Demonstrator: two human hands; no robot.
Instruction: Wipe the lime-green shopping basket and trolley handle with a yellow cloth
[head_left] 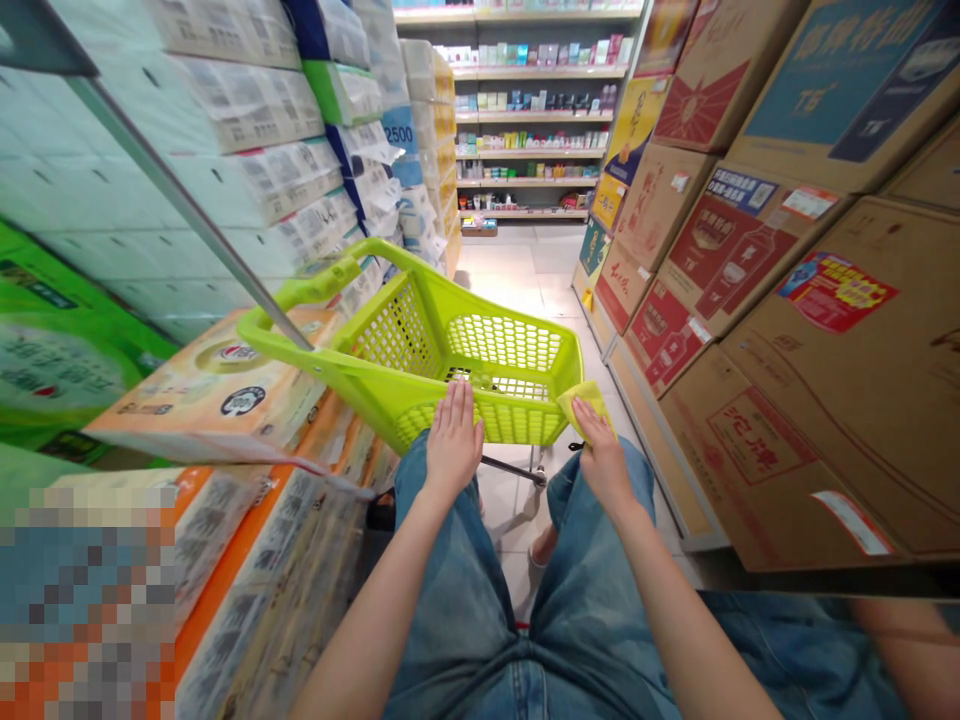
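Note:
A lime-green plastic shopping cart (495, 395) with perforated walls stands crosswise in front of my knees. My left hand (455, 430) lies with its fingers stretched out against the cart's near side, by the top rim. At the right-hand corner of the basket, my right hand (596, 440) holds a yellow cloth (576, 397), its fingers lying over the cloth against the cart. Part of the cloth is hidden under that hand. No goods are visible in the basket.
Stacked paper packs (262, 130) and an orange-white pack (225, 385) crowd the left. Cardboard cartons (810, 360) line the right. Shelves of small goods (536, 115) stand behind a tiled floor (517, 265). A metal pole (187, 195) slants across the upper left. Denim (795, 650) shows lower right.

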